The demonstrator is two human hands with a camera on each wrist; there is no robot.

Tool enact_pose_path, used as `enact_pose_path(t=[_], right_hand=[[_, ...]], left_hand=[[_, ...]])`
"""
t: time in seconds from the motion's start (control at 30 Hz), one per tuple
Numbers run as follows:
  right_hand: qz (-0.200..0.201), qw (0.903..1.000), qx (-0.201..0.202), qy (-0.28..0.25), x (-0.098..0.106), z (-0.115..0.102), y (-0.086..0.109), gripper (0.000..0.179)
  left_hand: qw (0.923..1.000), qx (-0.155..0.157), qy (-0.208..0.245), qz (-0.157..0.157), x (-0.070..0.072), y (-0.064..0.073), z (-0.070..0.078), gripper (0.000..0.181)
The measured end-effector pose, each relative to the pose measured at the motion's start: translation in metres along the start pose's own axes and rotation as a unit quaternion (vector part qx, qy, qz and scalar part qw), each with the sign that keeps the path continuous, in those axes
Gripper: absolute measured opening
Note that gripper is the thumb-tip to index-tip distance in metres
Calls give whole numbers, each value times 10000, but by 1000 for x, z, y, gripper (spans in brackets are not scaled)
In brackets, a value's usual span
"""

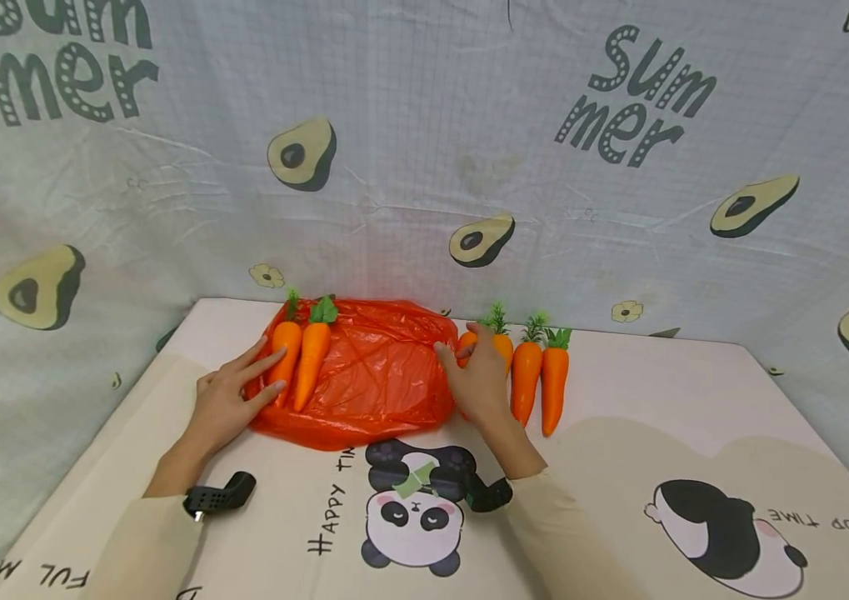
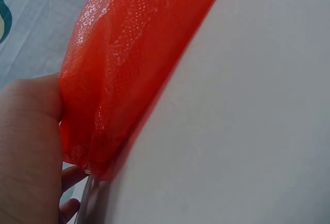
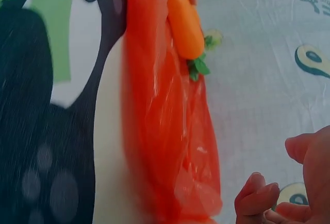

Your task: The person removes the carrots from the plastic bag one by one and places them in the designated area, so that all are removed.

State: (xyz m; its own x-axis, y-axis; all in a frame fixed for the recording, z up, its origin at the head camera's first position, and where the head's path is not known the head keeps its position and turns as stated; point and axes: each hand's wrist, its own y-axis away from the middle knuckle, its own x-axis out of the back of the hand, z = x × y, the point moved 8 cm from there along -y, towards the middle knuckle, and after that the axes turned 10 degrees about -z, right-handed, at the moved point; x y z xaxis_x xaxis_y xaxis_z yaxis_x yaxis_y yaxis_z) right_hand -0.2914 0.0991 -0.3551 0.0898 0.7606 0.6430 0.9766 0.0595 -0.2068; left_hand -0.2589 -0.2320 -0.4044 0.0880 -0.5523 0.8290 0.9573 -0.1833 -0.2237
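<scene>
A red plastic bag lies flattened on the table. Two orange carrots with green tops, the outer carrot and the inner carrot, rest side by side on its left part. My left hand is at the bag's left edge, its spread fingers touching the bag and reaching over the outer carrot. At the right edge, my right hand has thumb and fingers apart and nothing between them. It partly covers a row of several carrots. In the right wrist view, the right hand is beside the bag, fingers loosely bent.
A printed cloth wall with avocados stands right behind the bag and carrots. The pale table carries printed pandas and lettering. Dark wrist cameras are strapped to both wrists.
</scene>
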Motion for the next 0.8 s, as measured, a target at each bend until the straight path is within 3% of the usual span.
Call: enact_pose_path(t=[0.17, 0.8], right_hand=[[89, 9997, 163, -141, -9, -14, -2, 62], [-330, 9953, 299, -864, -58, -52, 5, 63]], left_hand=[[10000, -2, -13, 18, -1, 0, 0, 55], [9997, 233, 14, -32, 0, 0, 3, 55]])
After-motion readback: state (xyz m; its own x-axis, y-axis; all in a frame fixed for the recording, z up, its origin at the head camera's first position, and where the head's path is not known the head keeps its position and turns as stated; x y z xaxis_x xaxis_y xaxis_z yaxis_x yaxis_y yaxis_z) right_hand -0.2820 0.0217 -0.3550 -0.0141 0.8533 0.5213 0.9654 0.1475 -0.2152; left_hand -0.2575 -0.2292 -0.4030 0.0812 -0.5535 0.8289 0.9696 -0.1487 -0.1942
